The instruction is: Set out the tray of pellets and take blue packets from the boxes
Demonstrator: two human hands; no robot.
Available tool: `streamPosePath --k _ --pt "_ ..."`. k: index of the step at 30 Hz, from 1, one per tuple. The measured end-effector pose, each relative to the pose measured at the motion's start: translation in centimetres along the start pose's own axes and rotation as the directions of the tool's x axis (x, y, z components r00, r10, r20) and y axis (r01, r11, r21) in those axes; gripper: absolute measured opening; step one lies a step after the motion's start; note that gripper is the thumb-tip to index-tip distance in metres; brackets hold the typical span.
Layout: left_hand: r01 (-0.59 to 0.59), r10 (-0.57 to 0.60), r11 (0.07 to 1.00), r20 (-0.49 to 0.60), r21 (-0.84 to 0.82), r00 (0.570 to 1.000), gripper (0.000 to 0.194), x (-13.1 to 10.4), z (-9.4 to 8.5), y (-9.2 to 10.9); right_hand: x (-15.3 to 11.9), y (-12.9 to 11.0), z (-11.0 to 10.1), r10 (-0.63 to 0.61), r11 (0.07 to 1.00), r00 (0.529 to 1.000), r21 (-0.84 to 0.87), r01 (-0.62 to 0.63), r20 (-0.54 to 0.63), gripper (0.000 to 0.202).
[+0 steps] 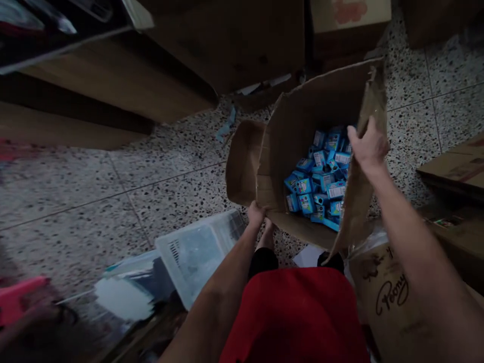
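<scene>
Open cardboard box (302,131) of small blue packets (321,176) on the terrazzo floor (94,201), held by both hands.

Left hand (256,214) pinches the near rim, arm straight down; right hand (368,146) reaches forward, fingers closed over the torn right flap (368,101). Clear plastic bin (200,252) lies left.

Both arms bare, no sleeves, no gloves on left hand (256,214) or right hand (368,146). Red garment (298,317) below, black shorts (262,262).
</scene>
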State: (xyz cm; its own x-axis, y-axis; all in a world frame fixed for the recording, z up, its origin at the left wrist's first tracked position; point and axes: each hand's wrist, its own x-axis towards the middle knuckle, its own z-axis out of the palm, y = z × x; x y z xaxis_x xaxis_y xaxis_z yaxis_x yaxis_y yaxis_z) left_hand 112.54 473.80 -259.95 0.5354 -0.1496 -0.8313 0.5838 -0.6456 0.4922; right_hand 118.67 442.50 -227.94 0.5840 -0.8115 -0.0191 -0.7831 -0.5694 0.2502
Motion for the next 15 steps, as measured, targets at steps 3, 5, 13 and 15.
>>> streamPosePath --k 3,5,13,15 --pt "-0.035 0.033 0.999 -0.077 -0.036 0.997 0.057 -1.4 -1.0 0.9 -1.6 -3.5 2.9 0.024 0.996 0.998 0.084 -0.019 -0.064 0.075" --pt "-0.190 0.185 0.976 -0.060 -0.108 0.981 0.059 -4.0 -0.8 3.4 -2.0 -5.3 3.8 0.052 0.990 0.996 0.133 -0.043 -0.068 0.075" --pt "-0.201 0.424 0.877 0.508 -0.436 0.749 0.053 -12.9 1.7 16.7 -1.6 -3.7 5.8 -0.073 0.893 0.997 0.446 0.061 0.008 0.083" --pt "-0.224 0.407 0.888 0.458 -0.403 0.790 0.050 -12.8 1.2 17.2 -2.3 2.4 7.1 0.056 0.823 0.998 0.565 -0.048 0.004 0.075"
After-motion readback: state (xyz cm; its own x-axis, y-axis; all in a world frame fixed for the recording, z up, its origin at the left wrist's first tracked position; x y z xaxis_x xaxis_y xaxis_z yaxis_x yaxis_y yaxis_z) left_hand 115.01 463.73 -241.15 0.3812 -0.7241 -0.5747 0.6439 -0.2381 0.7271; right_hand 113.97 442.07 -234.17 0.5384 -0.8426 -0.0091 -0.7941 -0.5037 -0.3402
